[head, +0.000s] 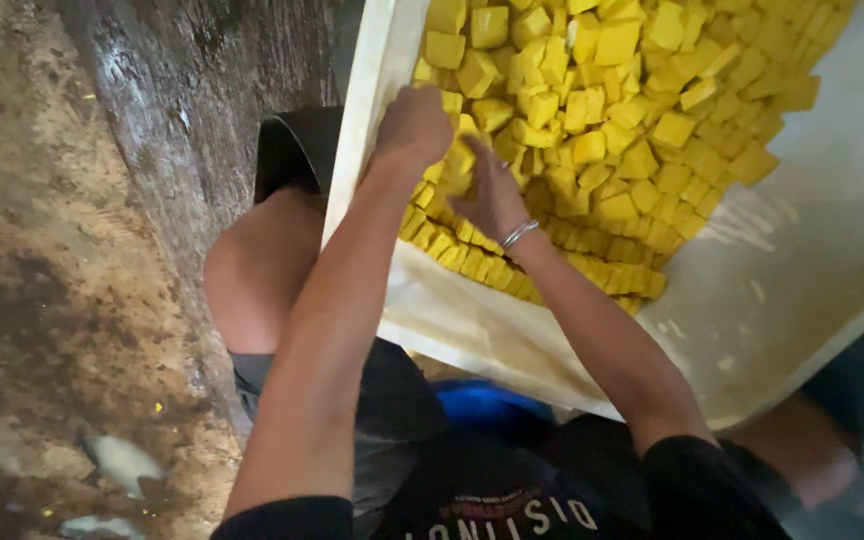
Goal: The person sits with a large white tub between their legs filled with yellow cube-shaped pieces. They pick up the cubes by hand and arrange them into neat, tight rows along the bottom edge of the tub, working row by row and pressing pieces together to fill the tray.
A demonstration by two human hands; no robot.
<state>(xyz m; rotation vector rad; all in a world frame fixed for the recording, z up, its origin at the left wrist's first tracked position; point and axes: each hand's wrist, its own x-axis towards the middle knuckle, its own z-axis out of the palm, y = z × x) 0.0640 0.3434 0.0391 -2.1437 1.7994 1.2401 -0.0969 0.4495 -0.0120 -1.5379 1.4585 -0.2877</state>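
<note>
The person is sorting yellow cubes [592, 110] in the white tray [812, 270]. The left hand [414, 125] is closed on cubes at 9 o'clock; the right hand [490, 195] (fingers apart) rests beside it. Lifting next would need a gentle grip, probably.

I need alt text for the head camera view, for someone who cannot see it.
Seen from above, a person's left hand and right hand reach into a heap of yellow cubes in a large white tray. A silver bracelet circles the right wrist.
</note>
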